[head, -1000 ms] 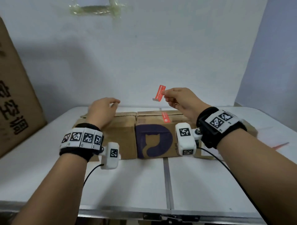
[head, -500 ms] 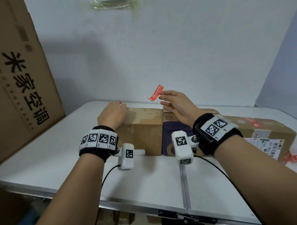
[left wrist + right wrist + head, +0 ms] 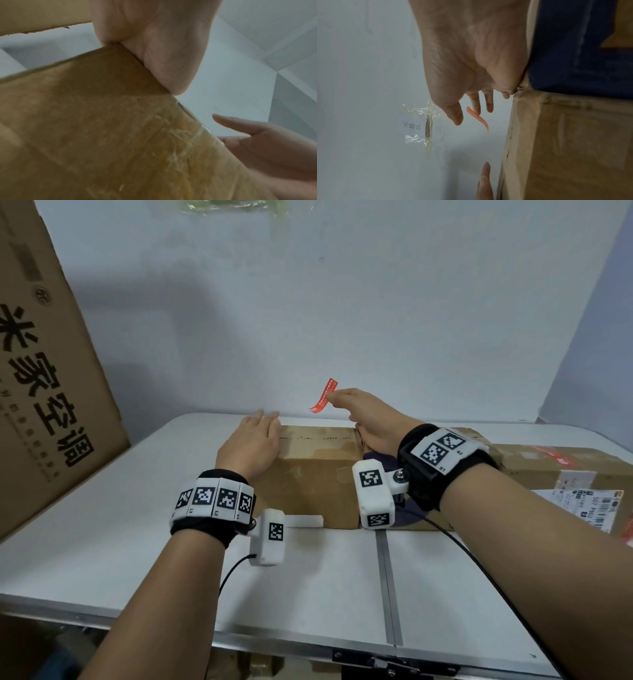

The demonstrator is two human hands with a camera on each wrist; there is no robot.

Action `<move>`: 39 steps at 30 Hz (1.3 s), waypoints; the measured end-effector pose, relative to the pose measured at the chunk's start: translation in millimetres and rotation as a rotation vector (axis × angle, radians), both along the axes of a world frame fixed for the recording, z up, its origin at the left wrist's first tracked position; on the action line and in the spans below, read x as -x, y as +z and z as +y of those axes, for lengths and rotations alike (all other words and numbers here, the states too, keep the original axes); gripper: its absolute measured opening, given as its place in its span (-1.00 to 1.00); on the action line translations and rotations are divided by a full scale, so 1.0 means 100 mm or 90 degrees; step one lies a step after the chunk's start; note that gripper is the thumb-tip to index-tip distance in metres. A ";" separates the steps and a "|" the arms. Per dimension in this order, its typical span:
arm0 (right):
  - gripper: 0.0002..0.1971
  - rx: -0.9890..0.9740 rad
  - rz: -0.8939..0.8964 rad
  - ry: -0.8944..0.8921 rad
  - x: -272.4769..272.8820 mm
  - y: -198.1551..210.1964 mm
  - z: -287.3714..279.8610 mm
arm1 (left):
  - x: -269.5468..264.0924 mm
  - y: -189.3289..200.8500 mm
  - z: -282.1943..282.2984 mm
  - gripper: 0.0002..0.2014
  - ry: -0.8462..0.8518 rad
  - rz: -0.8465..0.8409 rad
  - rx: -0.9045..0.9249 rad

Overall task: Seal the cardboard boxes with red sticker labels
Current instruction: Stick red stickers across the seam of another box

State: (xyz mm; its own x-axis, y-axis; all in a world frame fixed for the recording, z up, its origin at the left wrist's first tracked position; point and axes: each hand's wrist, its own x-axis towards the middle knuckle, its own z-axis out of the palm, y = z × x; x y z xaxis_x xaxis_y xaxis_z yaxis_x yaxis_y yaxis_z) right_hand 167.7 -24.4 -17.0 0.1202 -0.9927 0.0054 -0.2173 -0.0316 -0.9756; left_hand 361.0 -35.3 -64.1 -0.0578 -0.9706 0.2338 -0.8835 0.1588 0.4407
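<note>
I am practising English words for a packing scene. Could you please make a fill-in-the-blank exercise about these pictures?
1. The sticker label at the right hand fingertips is ___ in colour.
2. The left hand rests flat on a ___ box.
3. The boxes stand on a ___ table.

Missing words: red; cardboard; white

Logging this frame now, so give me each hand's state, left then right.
Left hand: open, flat on the plain cardboard box.
Right hand: fingers extended, red sticker label stuck to a fingertip above the box.
</note>
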 end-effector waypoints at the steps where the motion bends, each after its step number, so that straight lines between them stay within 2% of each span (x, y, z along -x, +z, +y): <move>1: -0.50 -0.009 -0.001 0.010 -0.01 0.00 0.01 | 0.00 -0.02 -0.01 -0.51 0.009 0.004 0.003; 5: -0.50 -0.003 0.002 0.019 0.00 -0.08 0.00 | 0.04 -0.08 -0.04 -0.51 0.034 -0.008 0.012; 10: -0.58 0.022 0.023 0.000 0.01 -0.15 -0.05 | 0.07 -0.06 -0.11 -0.52 -0.001 -0.094 -0.037; 14: -0.73 0.035 0.036 -0.052 0.06 -0.15 -0.08 | 0.08 -0.02 -0.11 -0.55 -0.035 -0.168 -0.017; 20: -0.90 0.086 0.039 -0.107 0.06 -0.11 -0.10 | 0.17 -0.01 -0.14 -0.68 -0.120 -0.022 0.100; 25: -0.88 -0.026 -0.012 -0.054 -0.04 -0.07 -0.19 | 0.17 0.03 -0.08 -0.71 -0.138 0.048 0.126; 30: -0.75 -0.042 0.015 -0.097 -0.08 -0.14 -0.26 | 0.09 0.02 -0.13 -0.84 -0.138 0.136 0.091; 33: -0.72 -0.048 0.019 -0.115 -0.08 -0.16 -0.25 | 0.06 0.04 -0.11 -0.93 -0.179 0.197 0.045; 39: -0.67 -0.060 -0.015 -0.137 -0.10 -0.12 -0.21 | 0.03 0.08 -0.05 -0.79 -0.235 0.225 0.008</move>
